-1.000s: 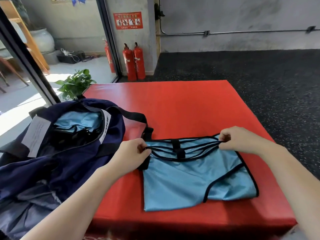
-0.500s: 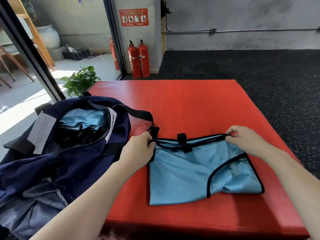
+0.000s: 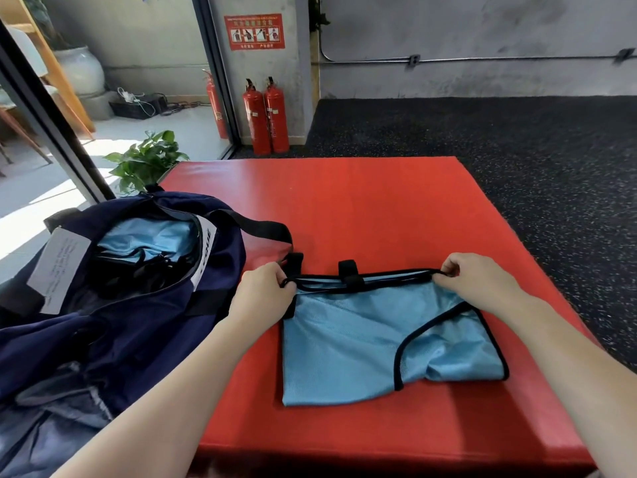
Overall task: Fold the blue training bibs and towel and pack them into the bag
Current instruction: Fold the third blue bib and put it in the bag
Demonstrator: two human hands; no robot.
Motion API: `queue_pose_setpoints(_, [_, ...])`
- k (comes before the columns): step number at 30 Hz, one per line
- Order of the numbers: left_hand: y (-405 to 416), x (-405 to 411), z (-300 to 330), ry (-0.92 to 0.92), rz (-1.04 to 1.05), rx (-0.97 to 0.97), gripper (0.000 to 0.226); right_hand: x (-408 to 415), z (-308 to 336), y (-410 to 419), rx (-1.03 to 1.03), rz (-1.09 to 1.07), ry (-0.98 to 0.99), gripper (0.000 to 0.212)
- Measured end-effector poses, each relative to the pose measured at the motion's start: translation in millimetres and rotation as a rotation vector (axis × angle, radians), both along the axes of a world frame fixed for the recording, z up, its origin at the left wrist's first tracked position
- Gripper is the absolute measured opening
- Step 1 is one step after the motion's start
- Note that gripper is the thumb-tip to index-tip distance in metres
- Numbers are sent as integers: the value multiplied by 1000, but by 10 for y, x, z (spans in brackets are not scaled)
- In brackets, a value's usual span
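At frame center, the left hand (image 3: 263, 293) and right hand (image 3: 474, 279) are pinching the blue bib (image 3: 372, 343)'s black-trimmed top edge on the red mat (image 3: 379, 208).

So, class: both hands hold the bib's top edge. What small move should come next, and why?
Probably fold the top edge toward the near edge: the left hand and right hand pinch the blue bib's black-trimmed corners, and it lies flat.

A folded light-blue bib (image 3: 362, 343) with black trim lies flat beside the open navy bag (image 3: 113, 326) holding more blue fabric.
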State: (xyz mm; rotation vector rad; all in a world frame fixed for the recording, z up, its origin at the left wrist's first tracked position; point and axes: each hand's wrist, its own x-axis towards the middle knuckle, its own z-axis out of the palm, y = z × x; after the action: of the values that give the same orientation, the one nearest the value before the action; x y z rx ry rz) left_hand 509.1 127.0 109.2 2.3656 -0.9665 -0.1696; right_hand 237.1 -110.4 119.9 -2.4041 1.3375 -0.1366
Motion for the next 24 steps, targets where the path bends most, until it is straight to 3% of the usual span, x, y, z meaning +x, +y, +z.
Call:
queue_pose_setpoints(5, [-12, 5, 73, 39, 99, 83, 23, 13, 34, 58, -156, 56, -18, 21])
queue_pose_setpoints(8, [-39, -52, 136, 85, 129, 51, 20, 123, 66, 240, -205, 184, -128, 13])
queue_pose_setpoints(12, [-120, -123, 227, 749, 261, -333, 12, 273, -29, 465, -70, 382, -81, 13])
queue_pose_setpoints(15, [-136, -175, 248, 929, 298, -558, 10, 288, -127, 440, -66, 439, -60, 10])
queue_pose_setpoints(18, [-136, -251, 200, 744, 298, -554, 12, 278, -172, 396, -36, 457, -98, 9])
queue_pose_setpoints(22, [-105, -420, 122, 74, 30, -286, 13, 256, -204, 390, 18, 450, -100, 29])
queue_pose_setpoints(24, [-87, -477, 40, -155, -110, -177, 12, 248, -208, 417, -18, 450, -84, 36])
